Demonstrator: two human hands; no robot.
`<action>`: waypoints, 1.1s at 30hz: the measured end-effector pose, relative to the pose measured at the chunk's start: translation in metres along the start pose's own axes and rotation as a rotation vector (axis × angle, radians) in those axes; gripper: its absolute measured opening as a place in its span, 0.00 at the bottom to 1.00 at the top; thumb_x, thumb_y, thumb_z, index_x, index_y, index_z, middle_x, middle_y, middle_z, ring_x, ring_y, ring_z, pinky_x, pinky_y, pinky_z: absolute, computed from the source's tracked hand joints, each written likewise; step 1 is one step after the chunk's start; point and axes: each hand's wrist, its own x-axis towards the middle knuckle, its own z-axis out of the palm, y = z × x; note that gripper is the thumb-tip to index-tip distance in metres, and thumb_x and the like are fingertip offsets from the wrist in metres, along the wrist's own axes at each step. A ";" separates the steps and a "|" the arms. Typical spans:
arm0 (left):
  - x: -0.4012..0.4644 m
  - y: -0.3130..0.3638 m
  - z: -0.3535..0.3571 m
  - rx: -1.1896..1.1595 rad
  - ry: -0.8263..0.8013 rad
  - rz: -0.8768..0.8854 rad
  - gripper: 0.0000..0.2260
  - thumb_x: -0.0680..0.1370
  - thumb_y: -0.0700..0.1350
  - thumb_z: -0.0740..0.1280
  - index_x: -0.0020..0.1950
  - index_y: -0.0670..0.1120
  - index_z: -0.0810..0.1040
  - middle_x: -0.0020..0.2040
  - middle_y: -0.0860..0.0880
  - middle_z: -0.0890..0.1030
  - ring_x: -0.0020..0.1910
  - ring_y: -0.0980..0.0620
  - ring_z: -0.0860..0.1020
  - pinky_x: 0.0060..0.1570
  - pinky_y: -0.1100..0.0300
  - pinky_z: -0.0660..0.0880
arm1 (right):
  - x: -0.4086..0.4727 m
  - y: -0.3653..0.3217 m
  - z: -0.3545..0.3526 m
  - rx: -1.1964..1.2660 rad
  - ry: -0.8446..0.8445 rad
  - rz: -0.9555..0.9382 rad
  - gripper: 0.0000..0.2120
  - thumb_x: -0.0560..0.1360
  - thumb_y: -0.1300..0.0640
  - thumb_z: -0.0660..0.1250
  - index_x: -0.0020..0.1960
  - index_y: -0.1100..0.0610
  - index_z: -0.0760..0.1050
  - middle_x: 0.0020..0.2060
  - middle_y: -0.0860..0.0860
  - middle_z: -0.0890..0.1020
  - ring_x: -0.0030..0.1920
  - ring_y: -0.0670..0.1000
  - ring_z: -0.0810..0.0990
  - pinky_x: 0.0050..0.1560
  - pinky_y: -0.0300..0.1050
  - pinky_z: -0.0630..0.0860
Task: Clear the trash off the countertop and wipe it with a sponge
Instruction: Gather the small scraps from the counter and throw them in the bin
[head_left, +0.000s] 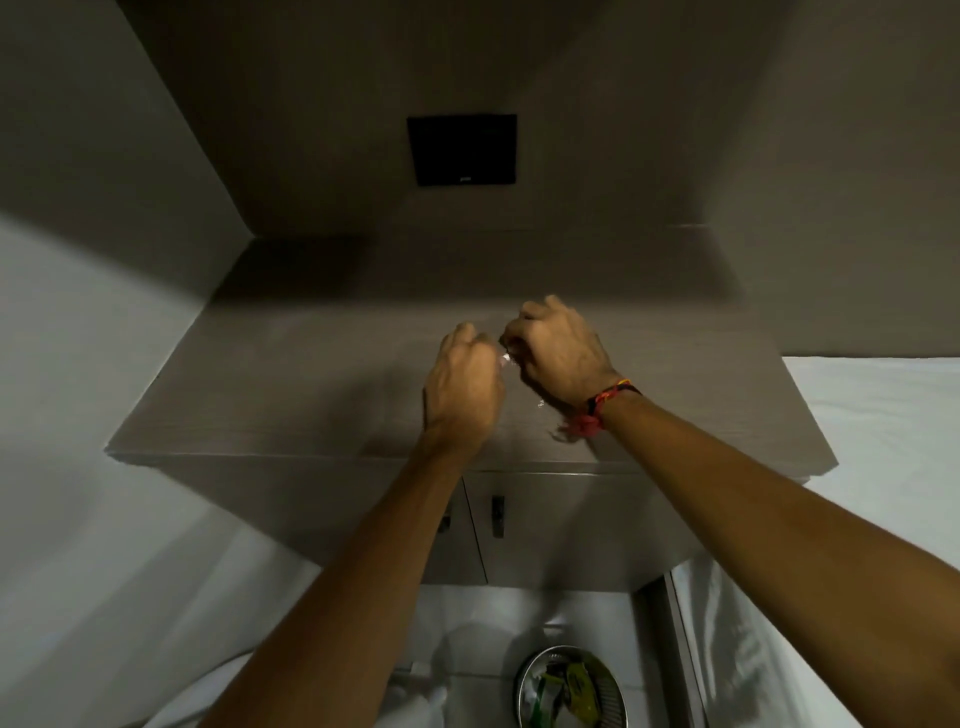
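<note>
1. The countertop (291, 384), a grey-brown wood-grain surface, fills the middle of the head view, with pale walls at its left and a white sheet at its right.
2. The left hand (464, 387) hovers over the counter's centre, fingers curled inward and pinching one end of a small clear scrap of wrapper (505, 358).
3. That scrap sits between the two hands, just above the surface; it is too small and blurred to tell what kind of trash it is.
4. The right hand (563, 353) is just beside the left, fingers bent and closed on the scrap's other end; a red and black thread band (605, 402) wraps its wrist.
5. On the wall behind, a black square panel (462, 149) is mounted above the hands.
6. Below the counter, two cabinet doors (561, 525) show dark handles.
7. On the floor at the bottom, a round metal bin (571, 688) holds green and yellow wrappers.
</note>
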 end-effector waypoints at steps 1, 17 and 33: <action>-0.004 -0.002 0.001 -0.005 0.019 -0.004 0.06 0.80 0.44 0.68 0.54 0.44 0.80 0.57 0.46 0.77 0.57 0.49 0.77 0.50 0.56 0.79 | -0.001 0.000 0.000 -0.010 0.003 0.003 0.09 0.76 0.57 0.65 0.53 0.52 0.83 0.49 0.50 0.80 0.53 0.55 0.76 0.48 0.52 0.78; -0.279 -0.001 0.107 -1.120 -0.405 -0.805 0.07 0.79 0.43 0.71 0.42 0.42 0.83 0.30 0.45 0.77 0.25 0.57 0.72 0.26 0.63 0.69 | -0.319 -0.094 0.101 1.155 0.055 1.056 0.06 0.77 0.64 0.69 0.45 0.55 0.80 0.39 0.45 0.83 0.42 0.45 0.81 0.47 0.41 0.78; -0.414 -0.053 0.267 -0.458 -0.700 -0.673 0.10 0.77 0.37 0.69 0.56 0.38 0.83 0.56 0.40 0.86 0.57 0.43 0.83 0.54 0.63 0.74 | -0.466 -0.059 0.281 0.656 -0.584 1.134 0.09 0.77 0.61 0.65 0.54 0.57 0.82 0.45 0.51 0.81 0.46 0.52 0.78 0.44 0.36 0.72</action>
